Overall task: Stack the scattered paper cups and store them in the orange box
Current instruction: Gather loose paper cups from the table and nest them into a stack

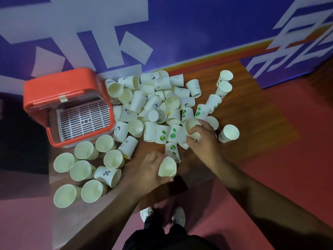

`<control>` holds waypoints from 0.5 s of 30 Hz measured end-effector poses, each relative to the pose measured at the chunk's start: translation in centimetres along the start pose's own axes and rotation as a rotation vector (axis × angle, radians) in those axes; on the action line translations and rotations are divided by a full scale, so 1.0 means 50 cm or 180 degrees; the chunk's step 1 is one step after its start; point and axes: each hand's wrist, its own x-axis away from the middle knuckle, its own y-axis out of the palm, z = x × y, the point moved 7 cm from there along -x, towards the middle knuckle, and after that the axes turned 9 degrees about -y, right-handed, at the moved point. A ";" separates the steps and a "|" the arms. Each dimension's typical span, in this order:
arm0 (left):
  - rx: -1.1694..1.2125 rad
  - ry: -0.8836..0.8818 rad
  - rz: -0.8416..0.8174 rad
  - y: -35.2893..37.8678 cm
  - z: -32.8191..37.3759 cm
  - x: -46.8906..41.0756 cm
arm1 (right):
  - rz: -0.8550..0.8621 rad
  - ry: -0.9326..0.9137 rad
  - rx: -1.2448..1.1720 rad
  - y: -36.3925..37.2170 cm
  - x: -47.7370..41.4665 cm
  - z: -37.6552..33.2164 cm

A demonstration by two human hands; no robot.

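The paper cups [155,105] lie scattered over a low wooden table [252,112], most heaped in the middle towards the back edge, a group standing upright at the near left corner, a few more at the back right. The orange box [59,91] sits at the left end, lid up, with only a white slotted tray [84,120] showing inside.

The left hand [151,170] is closed around one cup [167,166] near the front edge, its mouth facing up. The right hand [203,138] is clamped on another cup [191,128] at the near side of the heap.

These cups look very light and thin-walled, so they will likely crush or go oval under a hard squeeze. A gentle hold around the side wall, below the stiffer rolled rim, should suit them, leaving the mouth open for nesting. Being so light, neighbouring cups will probably roll off at a brush.
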 end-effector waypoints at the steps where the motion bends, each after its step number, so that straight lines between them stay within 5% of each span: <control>1: -0.0021 0.0013 0.0015 0.012 0.003 -0.005 | 0.0020 -0.0055 -0.0088 -0.005 0.007 -0.007; 8: 0.0877 -0.0620 -0.0582 0.060 -0.040 -0.003 | -0.0769 0.0594 -0.1121 0.041 0.090 -0.018; 13: 0.2146 -0.1456 -0.0449 0.017 -0.124 0.051 | -0.1150 0.0354 -0.0600 0.060 0.137 -0.052; 15: 0.2006 -0.1677 -0.0152 -0.015 -0.151 0.067 | -0.1295 0.0229 -0.0378 0.082 0.150 -0.067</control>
